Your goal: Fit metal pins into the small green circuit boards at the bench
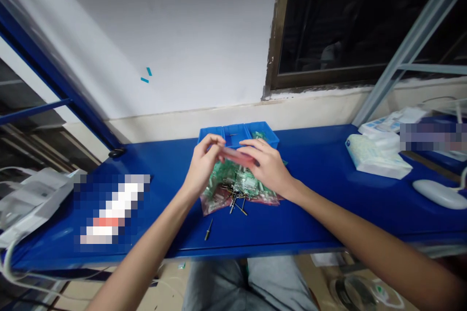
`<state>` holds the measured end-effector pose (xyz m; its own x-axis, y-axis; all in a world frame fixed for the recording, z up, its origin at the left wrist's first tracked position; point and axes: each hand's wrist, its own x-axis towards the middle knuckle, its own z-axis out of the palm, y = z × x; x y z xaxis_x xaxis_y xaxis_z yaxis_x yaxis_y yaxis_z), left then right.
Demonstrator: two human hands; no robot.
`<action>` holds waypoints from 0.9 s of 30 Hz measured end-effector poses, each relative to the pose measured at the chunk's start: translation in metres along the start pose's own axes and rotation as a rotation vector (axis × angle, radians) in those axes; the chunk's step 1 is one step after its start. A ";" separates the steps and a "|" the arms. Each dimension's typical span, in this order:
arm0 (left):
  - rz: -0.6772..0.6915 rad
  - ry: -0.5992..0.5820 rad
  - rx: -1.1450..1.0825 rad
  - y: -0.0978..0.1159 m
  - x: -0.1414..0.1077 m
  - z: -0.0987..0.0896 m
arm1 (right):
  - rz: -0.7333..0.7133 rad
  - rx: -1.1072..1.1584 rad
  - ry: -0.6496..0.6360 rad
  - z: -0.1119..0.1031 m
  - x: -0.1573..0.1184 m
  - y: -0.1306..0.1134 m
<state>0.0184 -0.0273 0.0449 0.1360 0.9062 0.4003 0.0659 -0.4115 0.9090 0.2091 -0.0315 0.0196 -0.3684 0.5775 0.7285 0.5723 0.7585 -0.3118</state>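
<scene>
Pink plastic strip [239, 156], thin and flat, is held above the middle of the blue bench [314, 214] between both hands. It looks light and a little flexible, so I judge it would bend if squeezed mid-span; the ends, where it is pinched now, seem the sound places to hold. The left hand [202, 167] has its fingers narrowed on the strip's left end, thumb against forefinger. The right hand [268, 167] lies over the right end with fingers nearly flat; whether they truly clamp it I cannot tell.

Nearest, at 6 o'clock from the hands, a small dark pin [208, 229] lies alone on the bench. Just under the hands sits a heap of green circuit boards [237, 182] in clear pinkish bags, with loose metal pins [237, 204] at its near edge; these look small, hard and easily scattered.

At 12 o'clock stand blue parts bins [237, 134]. At 3 o'clock, well apart, lie white packets [375, 158] and a white mouse-like object [438, 193]. Beyond are a white wall [182, 34] and a dark window [346, 19].
</scene>
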 end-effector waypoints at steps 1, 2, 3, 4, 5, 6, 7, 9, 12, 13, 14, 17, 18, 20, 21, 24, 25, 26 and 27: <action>0.001 -0.044 -0.007 -0.001 0.008 -0.001 | 0.061 0.020 0.024 -0.002 0.002 0.003; 0.006 -0.071 -0.008 -0.001 0.014 -0.003 | 0.133 0.037 0.043 -0.005 0.005 0.006; 0.019 -0.084 0.006 -0.001 0.019 -0.004 | 0.213 0.050 0.055 -0.007 0.007 0.008; 0.039 -0.083 0.044 0.000 0.021 -0.006 | 0.294 0.055 0.060 -0.009 0.009 0.010; 0.068 -0.066 0.113 0.001 0.020 -0.008 | 0.364 0.055 0.060 -0.010 0.010 0.011; 0.102 -0.047 0.215 0.004 0.016 -0.010 | 0.418 0.054 0.056 -0.011 0.011 0.013; 0.135 -0.037 0.338 0.007 0.009 -0.013 | 0.456 0.057 0.045 -0.011 0.011 0.014; 0.176 -0.077 0.608 0.015 -0.011 -0.021 | 0.489 0.076 0.028 -0.010 0.011 0.015; 0.107 -0.210 0.784 0.023 -0.049 -0.037 | 0.493 0.114 0.007 -0.006 0.009 0.014; 0.075 -0.209 0.825 0.024 -0.062 -0.042 | 0.496 0.124 -0.003 -0.005 0.009 0.014; 0.032 -0.213 0.876 0.024 -0.075 -0.047 | 0.503 0.130 -0.013 -0.004 0.009 0.013; -0.117 -0.269 0.993 0.017 -0.105 -0.058 | 0.538 0.138 -0.040 -0.003 0.009 0.013; -0.149 -0.293 1.008 0.015 -0.112 -0.059 | 0.549 0.135 -0.045 -0.002 0.009 0.013; -0.185 -0.370 1.011 0.011 -0.122 -0.058 | 0.565 0.131 -0.045 -0.002 0.009 0.014; -0.199 -0.406 1.020 0.010 -0.125 -0.055 | 0.571 0.135 -0.044 -0.002 0.009 0.014; -0.237 -0.463 1.093 0.013 -0.124 -0.042 | 0.583 0.161 -0.050 -0.001 0.009 0.016; -0.244 -0.472 1.122 0.015 -0.122 -0.036 | 0.585 0.172 -0.052 -0.001 0.008 0.017; -0.247 -0.484 1.143 0.017 -0.119 -0.031 | 0.589 0.183 -0.054 0.000 0.008 0.018; -0.248 -0.494 1.162 0.018 -0.116 -0.025 | 0.593 0.197 -0.054 0.001 0.007 0.019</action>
<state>-0.0207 -0.1372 0.0182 0.3298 0.9410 -0.0763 0.9262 -0.3069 0.2190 0.2168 -0.0126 0.0187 -0.0691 0.9278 0.3665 0.5472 0.3424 -0.7637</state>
